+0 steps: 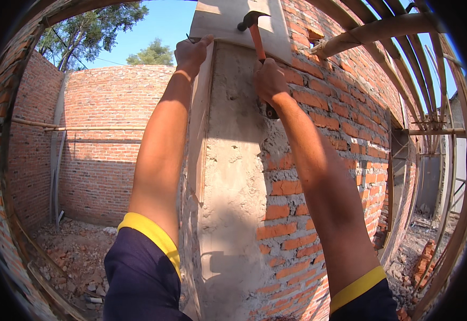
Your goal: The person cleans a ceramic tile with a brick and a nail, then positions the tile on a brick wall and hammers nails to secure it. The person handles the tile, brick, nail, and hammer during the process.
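My right hand is wrapped round the grip of a claw hammer with an orange handle and dark head. The hammer is raised, its head in front of a pale flat panel at the top of a concrete column. My left hand is closed at the panel's lower left corner, beside the column's left edge. A thin dark tip sticks up from its fingers; what it belongs to is too small to tell. Below this hand, a narrow upright board runs along the column's edge.
A rough brick wall adjoins the column on the right. Bamboo poles cross overhead at the upper right. A brick wall stands behind at the left, with rubble on the ground. Stacked bricks lie at the lower right.
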`<control>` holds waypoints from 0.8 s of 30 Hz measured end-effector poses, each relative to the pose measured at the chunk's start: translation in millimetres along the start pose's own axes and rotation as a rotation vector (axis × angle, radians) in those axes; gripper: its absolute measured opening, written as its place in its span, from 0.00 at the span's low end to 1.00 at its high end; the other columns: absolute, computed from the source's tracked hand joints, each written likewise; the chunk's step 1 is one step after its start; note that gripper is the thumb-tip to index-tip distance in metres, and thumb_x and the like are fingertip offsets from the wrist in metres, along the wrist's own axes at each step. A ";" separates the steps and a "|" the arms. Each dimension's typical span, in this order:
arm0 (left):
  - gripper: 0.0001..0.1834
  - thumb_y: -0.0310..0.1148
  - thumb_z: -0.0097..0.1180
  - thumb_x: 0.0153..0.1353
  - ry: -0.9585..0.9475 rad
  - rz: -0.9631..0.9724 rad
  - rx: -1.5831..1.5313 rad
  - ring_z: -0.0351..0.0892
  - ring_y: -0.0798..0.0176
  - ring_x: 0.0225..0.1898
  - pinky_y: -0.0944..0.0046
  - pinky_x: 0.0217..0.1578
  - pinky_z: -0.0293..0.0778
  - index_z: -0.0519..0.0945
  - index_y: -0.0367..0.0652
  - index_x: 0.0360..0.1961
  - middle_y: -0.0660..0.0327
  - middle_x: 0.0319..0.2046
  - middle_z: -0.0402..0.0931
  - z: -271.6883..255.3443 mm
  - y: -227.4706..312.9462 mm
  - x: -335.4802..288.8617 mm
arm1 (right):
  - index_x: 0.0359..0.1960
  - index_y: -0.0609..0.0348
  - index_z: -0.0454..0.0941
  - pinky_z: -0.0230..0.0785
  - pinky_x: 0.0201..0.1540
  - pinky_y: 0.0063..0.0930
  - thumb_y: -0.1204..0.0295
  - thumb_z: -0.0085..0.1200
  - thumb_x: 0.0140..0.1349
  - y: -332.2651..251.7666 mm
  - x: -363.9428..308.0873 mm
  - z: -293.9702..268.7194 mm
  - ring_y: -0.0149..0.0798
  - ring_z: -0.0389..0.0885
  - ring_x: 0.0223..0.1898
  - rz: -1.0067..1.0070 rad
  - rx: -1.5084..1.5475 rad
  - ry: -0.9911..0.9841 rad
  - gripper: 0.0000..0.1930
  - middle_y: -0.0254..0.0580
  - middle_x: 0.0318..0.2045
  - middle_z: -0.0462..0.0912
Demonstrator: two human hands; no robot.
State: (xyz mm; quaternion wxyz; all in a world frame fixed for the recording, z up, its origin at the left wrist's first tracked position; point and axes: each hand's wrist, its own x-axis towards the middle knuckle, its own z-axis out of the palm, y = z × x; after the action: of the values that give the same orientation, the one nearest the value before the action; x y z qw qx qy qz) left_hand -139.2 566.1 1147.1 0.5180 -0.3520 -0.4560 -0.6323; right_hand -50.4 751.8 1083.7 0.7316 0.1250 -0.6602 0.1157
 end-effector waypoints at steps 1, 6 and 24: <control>0.25 0.51 0.70 0.52 -0.035 -0.014 -0.010 0.69 0.71 0.25 0.63 0.30 0.69 0.86 0.39 0.38 0.66 0.23 0.77 -0.6 0.6 -0.6 | 0.42 0.72 0.69 0.77 0.36 0.51 0.61 0.45 0.71 1.7 -0.1 1.4 0.69 0.82 0.35 -0.045 0.017 -0.023 0.19 0.70 0.33 0.81; 0.23 0.50 0.71 0.51 -0.013 -0.041 0.031 0.75 0.64 0.27 0.59 0.33 0.72 0.86 0.36 0.32 0.60 0.25 0.80 0.2 3.8 -1.1 | 0.42 0.72 0.70 0.77 0.38 0.50 0.60 0.44 0.71 3.5 10.2 -10.2 0.67 0.83 0.37 -0.164 -0.145 -0.076 0.20 0.71 0.34 0.81; 0.30 0.59 0.52 0.62 -0.065 0.049 1.001 0.82 0.44 0.49 0.47 0.47 0.78 0.84 0.41 0.45 0.44 0.46 0.81 -33.8 59.2 -66.5 | 0.37 0.67 0.71 0.67 0.27 0.45 0.64 0.45 0.73 3.7 -155.4 -159.7 0.54 0.80 0.23 0.154 0.143 -0.027 0.15 0.56 0.22 0.79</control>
State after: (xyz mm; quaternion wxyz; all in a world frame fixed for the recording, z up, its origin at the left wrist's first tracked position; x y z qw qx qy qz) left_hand -66.2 553.6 1087.3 0.6235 -0.0908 -0.7109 -0.3124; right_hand 82.3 808.3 913.8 0.7008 0.1274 -0.6676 0.2168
